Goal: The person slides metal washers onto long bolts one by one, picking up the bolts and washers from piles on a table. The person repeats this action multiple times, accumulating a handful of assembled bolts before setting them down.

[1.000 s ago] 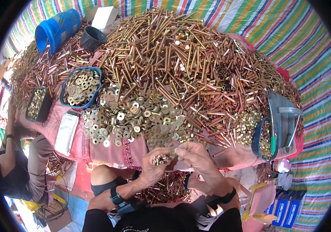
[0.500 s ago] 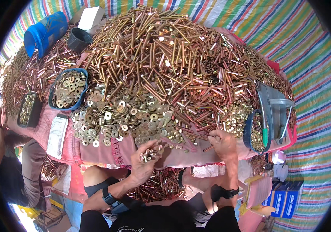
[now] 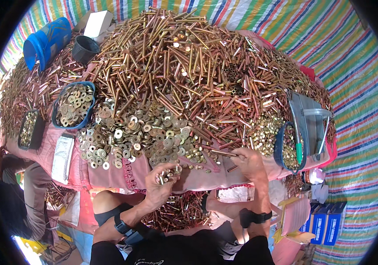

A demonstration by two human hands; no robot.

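My left hand (image 3: 159,187) is closed around a bunch of short metal pieces (image 3: 167,175), their bright ends up; they look like bolts with nuts on. My right hand (image 3: 252,164) pinches one end of a coppery metal rod (image 3: 222,153) that points left over the cloth. Under its fingers, another short rod (image 3: 232,168) lies near the cloth's edge. Between the hands, small brassy nuts (image 3: 197,157) are scattered on the pink cloth. Flat round washers (image 3: 153,137) form a heap beyond my left hand.
A large pile of coppery rods and tubes (image 3: 167,57) covers the far side. At the right stand a blue tub of nuts (image 3: 279,160) and a grey scoop-like container (image 3: 306,117). A blue-rimmed basin (image 3: 54,115) holds washers. Another person (image 3: 21,194) sits at the left.
My right hand has shifted slightly left and its fingers now hold a rod away from the pile. The left hand keeps its bunch. The whole view has shifted a little.
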